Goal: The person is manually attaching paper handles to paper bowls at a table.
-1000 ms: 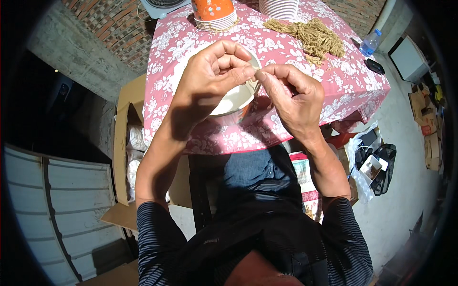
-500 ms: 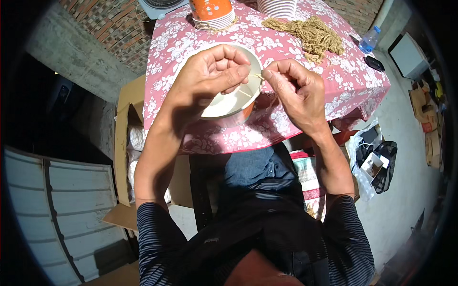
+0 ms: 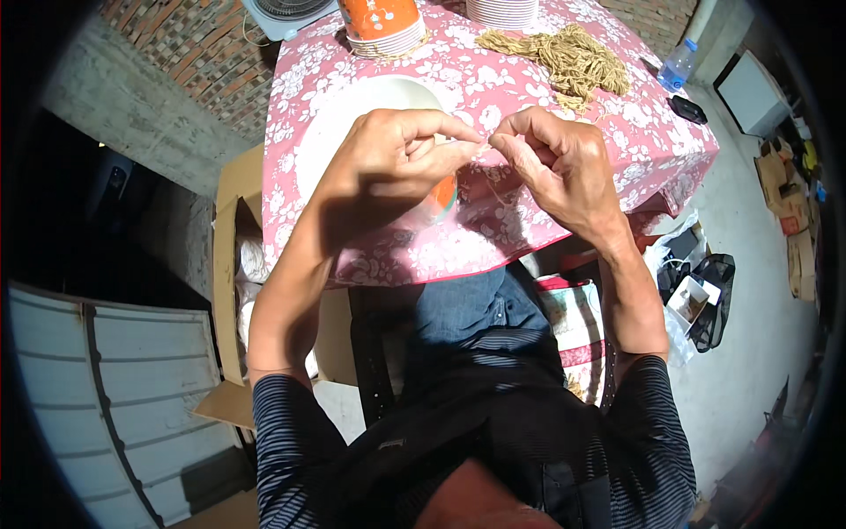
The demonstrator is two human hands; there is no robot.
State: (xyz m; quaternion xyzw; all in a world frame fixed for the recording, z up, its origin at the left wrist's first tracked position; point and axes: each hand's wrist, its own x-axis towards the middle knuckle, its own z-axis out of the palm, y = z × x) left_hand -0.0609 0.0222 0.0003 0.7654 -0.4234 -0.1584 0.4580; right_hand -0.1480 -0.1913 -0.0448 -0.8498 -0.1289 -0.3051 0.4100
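Note:
Over the near part of the table, my left hand (image 3: 410, 159) and my right hand (image 3: 560, 167) are raised with their fingertips almost meeting. Both are closed in a pinch on a thin tan string (image 3: 499, 187), mostly hidden by the fingers; a faint length of it seems to hang below them. Behind and under my left hand stands a round tub (image 3: 352, 101), pale inside and orange outside. My left hand and forearm cover much of it, and strong light washes out its inside.
A pink flowered cloth covers the table (image 3: 370, 256). Farther back are a stack of orange tubs (image 3: 383, 22), a white stack (image 3: 502, 11), a bundle of tan string (image 3: 582, 63), a water bottle (image 3: 677, 66) and a black case (image 3: 687, 109). An open carton (image 3: 231, 291) stands left.
My left hand has moved right, bringing its fingertips close to my right hand's. The tub now appears slightly farther left, and the string between the hands is less visible.

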